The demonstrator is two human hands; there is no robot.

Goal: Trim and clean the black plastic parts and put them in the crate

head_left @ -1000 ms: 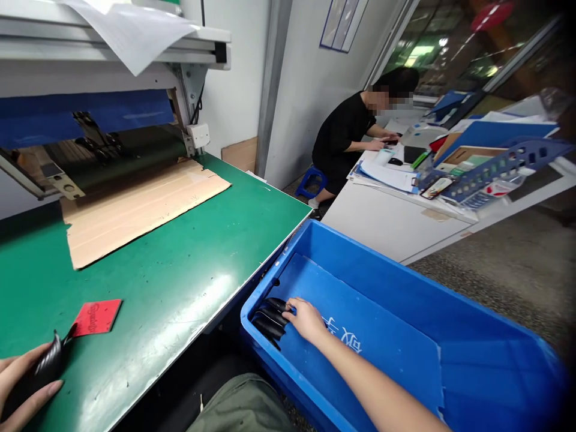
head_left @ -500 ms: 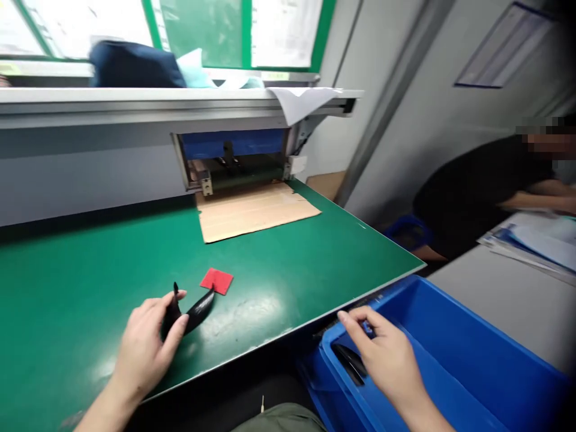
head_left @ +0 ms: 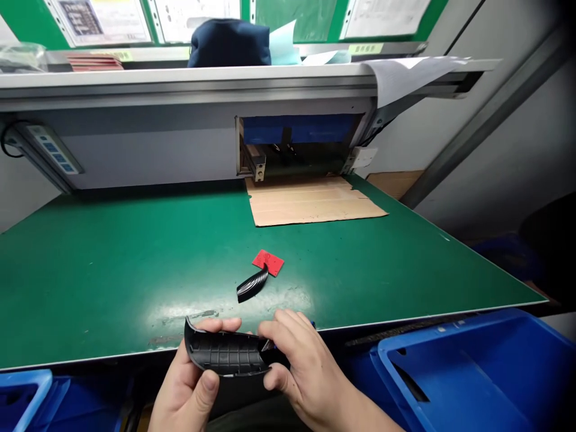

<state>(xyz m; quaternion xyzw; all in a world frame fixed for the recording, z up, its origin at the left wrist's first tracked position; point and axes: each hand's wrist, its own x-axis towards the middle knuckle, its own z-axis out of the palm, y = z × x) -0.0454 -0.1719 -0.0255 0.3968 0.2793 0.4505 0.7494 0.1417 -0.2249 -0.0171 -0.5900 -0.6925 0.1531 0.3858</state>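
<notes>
In front of my lap, my left hand [head_left: 198,372] grips a black plastic shell [head_left: 229,354] by its left end, thumb below and fingers behind. The shell is curved, and its ribbed hollow inside faces me. My right hand [head_left: 301,360] is closed at the shell's right end, the thumb under its edge. A small tool is in that hand, mostly hidden; a metal tip [head_left: 269,345] shows at the shell and a bit of blue [head_left: 312,324] behind the knuckles. On the table, a black curved, ridged piece [head_left: 252,284] lies with its narrow end on a red square [head_left: 270,261].
Beyond the green tabletop [head_left: 148,240], a cardboard sheet [head_left: 315,204] lies before an opening in the back panel. Blue bins stand below the front edge at right [head_left: 450,372] and left [head_left: 27,378]. A shelf [head_left: 180,75] overhangs the back, carrying a dark blue cloth item [head_left: 230,43].
My left hand has lifted the shell off the table toward my lap. My right hand has come left from the blue bin to the shell. The view has turned left.
</notes>
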